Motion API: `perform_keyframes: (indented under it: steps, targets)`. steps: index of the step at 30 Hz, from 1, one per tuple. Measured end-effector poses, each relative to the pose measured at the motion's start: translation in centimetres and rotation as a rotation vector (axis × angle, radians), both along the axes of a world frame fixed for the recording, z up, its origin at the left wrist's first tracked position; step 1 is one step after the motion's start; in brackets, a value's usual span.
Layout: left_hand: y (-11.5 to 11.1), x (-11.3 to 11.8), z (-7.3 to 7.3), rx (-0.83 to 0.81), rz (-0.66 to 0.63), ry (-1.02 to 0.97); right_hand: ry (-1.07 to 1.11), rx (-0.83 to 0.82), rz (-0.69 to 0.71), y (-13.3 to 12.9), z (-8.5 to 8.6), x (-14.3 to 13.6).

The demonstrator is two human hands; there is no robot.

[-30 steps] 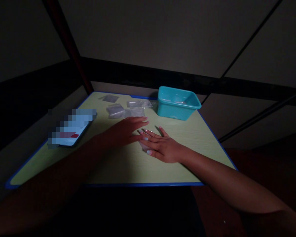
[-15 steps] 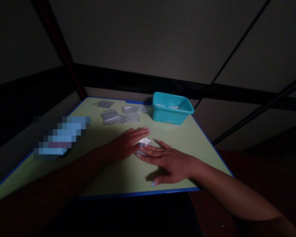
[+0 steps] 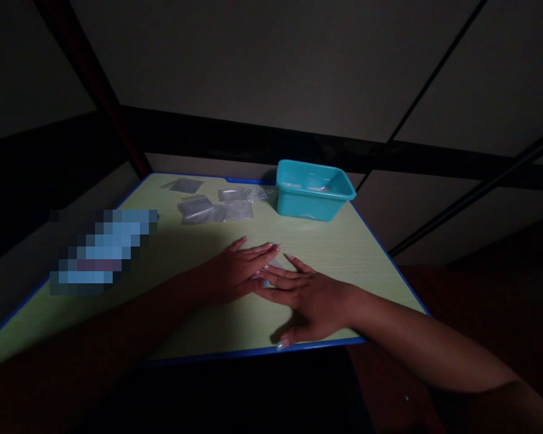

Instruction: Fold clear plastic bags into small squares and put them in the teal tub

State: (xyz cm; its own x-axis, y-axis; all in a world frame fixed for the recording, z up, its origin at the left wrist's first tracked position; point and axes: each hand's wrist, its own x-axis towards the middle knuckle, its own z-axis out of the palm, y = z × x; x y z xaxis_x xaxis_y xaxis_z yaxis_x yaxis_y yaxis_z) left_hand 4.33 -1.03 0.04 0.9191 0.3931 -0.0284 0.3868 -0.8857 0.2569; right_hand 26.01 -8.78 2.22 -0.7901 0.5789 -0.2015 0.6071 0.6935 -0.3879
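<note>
Flat on the table, my left hand [image 3: 239,269] presses its stretched fingers over a small clear plastic bag [image 3: 275,263]. My right hand [image 3: 314,296] lies beside it, palm down with fingers spread, its fingertips touching the bag and meeting the left fingers. Most of the bag is hidden under both hands; only a shiny, pale strip shows between them. Its contents cannot be made out. The right thumb rests near the table's front edge.
Several flat plastic bags [image 3: 196,209] lie at the back of the pale table [image 3: 335,253]. A turquoise basket [image 3: 310,208] stands at the back right with something pale inside. A pixelated bluish object [image 3: 113,247] is on the left. Walls stand behind the table.
My left hand has slid over the bag, covering more of it, with its index finger and thumb now closer to the right fingers. The view has shifted slightly.
</note>
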Motion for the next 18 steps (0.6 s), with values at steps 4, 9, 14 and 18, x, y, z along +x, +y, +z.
perform_keyframes:
  steps: [4,9,14,18]
  targets:
    - [-0.27,0.07,0.23,0.05,0.079,0.033,-0.001,0.012,0.006,-0.07,-0.05,0.0]
    - [-0.13,-0.18,-0.17,0.149,0.162,0.049,-0.011,0.014,0.007,-0.1,-0.13,0.04]
    - [-0.01,-0.04,-0.23,0.176,0.099,-0.057,-0.013,0.012,0.015,-0.05,-0.06,0.06]
    - [-0.1,0.2,-0.32,0.06,-0.069,-0.071,-0.02,0.014,0.013,-0.01,-0.06,0.02]
